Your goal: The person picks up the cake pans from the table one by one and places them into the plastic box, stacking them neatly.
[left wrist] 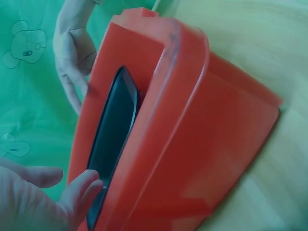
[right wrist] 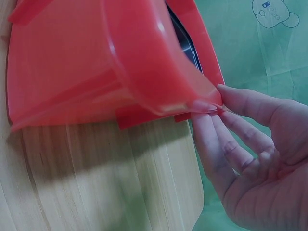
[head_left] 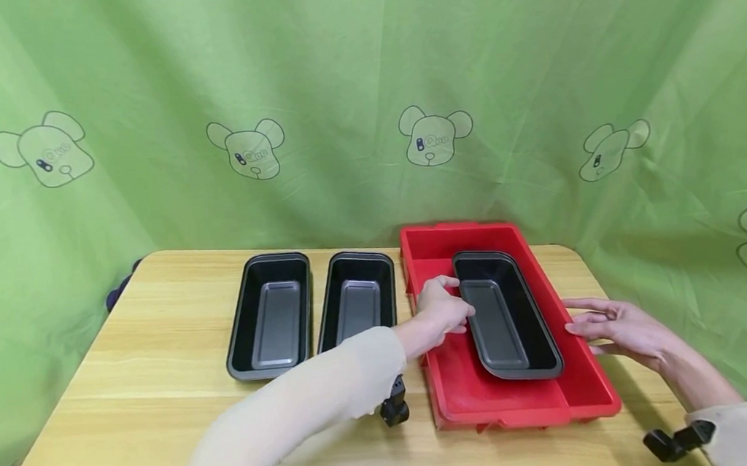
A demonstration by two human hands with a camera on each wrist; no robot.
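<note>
A black loaf pan [head_left: 495, 318] lies tilted inside a red bin [head_left: 492, 399]. At the pan's left edge is my left hand [head_left: 442, 308], its fingers and thumb at the rim; in the left wrist view that hand [left wrist: 53, 192] shows fingertips by the dark pan [left wrist: 113, 125]. Whether it grips the rim or only touches it is not clear. My right hand [head_left: 631, 330] is at the bin's right side. In the right wrist view the thumb and fingers of this hand [right wrist: 260, 154] pinch the rim of the red bin [right wrist: 144, 62].
Two more black pans, one at the left [head_left: 275, 321] and one nearer the bin [head_left: 359, 300], stand side by side on the wooden table [head_left: 111, 407]. Behind the table hangs a green curtain [head_left: 333, 60] with printed mouse heads.
</note>
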